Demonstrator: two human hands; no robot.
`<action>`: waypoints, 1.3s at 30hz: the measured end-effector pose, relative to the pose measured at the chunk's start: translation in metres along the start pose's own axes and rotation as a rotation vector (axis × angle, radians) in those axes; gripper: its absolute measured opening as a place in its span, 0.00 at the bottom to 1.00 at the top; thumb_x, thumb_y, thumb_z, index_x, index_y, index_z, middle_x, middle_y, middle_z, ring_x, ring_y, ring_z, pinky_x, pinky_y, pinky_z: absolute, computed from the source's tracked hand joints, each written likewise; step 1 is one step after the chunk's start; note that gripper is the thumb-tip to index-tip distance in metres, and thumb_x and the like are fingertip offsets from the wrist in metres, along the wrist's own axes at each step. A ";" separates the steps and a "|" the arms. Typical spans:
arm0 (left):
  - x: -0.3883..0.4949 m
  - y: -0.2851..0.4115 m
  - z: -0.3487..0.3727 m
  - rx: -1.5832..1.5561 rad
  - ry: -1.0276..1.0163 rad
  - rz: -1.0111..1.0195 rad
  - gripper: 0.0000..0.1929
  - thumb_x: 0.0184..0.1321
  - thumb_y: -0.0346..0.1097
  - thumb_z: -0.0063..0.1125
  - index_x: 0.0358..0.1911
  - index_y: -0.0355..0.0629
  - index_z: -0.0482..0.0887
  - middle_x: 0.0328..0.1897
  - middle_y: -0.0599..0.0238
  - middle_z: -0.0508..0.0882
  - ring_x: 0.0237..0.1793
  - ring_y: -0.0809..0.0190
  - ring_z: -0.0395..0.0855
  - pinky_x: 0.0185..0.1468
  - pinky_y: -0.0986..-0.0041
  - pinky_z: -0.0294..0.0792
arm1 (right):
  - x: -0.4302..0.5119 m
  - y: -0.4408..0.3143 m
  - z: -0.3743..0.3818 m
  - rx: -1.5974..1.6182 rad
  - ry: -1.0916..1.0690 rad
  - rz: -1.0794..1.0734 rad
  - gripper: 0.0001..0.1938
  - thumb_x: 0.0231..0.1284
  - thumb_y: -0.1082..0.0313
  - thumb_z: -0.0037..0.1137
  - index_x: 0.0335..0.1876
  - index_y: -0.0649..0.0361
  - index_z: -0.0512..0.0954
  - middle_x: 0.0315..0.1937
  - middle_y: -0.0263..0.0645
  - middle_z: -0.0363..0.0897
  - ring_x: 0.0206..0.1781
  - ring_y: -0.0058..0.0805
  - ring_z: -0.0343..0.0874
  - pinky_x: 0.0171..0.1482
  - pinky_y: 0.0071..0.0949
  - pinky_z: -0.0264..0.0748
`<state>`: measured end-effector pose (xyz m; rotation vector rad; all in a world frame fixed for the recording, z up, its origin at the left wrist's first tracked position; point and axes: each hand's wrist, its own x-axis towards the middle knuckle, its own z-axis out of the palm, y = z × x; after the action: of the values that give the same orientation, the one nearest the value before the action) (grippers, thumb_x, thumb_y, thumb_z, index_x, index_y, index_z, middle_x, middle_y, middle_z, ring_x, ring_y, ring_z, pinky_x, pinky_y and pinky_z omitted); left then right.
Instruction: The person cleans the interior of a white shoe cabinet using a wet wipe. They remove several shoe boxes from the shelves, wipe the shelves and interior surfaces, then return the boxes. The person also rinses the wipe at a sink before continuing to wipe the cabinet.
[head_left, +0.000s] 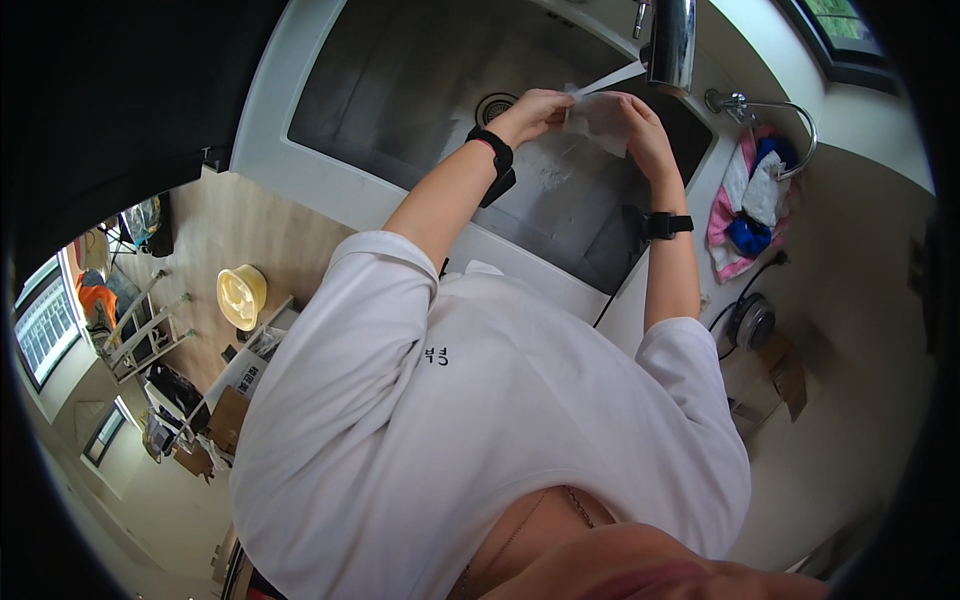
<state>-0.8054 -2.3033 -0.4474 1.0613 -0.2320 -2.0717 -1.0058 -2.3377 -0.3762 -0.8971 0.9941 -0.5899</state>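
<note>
Over the dark sink basin (375, 97), both hands hold a thin, translucent whitish sheet or bag (600, 124); which of the two I cannot tell. My left hand (536, 114) pinches its left edge between thumb and fingers. On the other side, the fingers of my right hand (646, 135) grip its right part. A white streak (611, 79), probably running water, reaches from beside the chrome faucet (671, 45) to the sheet near my left fingertips. Behind my left hand the round drain (495, 111) is partly covered. Wet, whitish patches (547, 172) show on the basin floor beneath.
Right of the sink, pink, white and blue cloths (750, 195) hang or lie by a curved metal tube (806, 127). A round device (752, 322) with a black cable stands nearer me. Leftward, a yellow basin (241, 296) and a white rack (150, 322) stand on the floor.
</note>
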 end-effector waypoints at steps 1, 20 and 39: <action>0.002 0.000 0.000 0.046 0.013 0.018 0.06 0.65 0.35 0.51 0.42 0.45 0.79 0.41 0.66 0.82 0.45 0.63 0.78 0.55 0.69 0.68 | -0.002 -0.002 0.000 -0.021 0.003 -0.017 0.15 0.71 0.61 0.44 0.52 0.62 0.76 0.46 0.34 0.80 0.49 0.22 0.77 0.52 0.23 0.73; -0.018 0.025 -0.041 0.406 0.176 0.385 0.09 0.63 0.35 0.57 0.42 0.44 0.74 0.33 0.71 0.79 0.32 0.73 0.78 0.31 0.83 0.64 | 0.032 0.028 0.020 0.066 0.072 0.079 0.14 0.70 0.61 0.47 0.51 0.61 0.77 0.41 0.29 0.79 0.43 0.18 0.76 0.44 0.18 0.72; -0.023 0.021 -0.003 0.397 0.084 0.158 0.09 0.65 0.39 0.53 0.44 0.48 0.71 0.37 0.68 0.78 0.34 0.66 0.82 0.36 0.74 0.76 | 0.010 0.021 -0.018 -0.194 0.212 0.067 0.16 0.64 0.49 0.53 0.43 0.54 0.79 0.26 0.21 0.72 0.23 0.09 0.64 0.23 0.13 0.57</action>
<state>-0.7828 -2.3005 -0.4252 1.3147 -0.6839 -1.8754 -1.0166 -2.3407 -0.4034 -0.9815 1.2848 -0.5458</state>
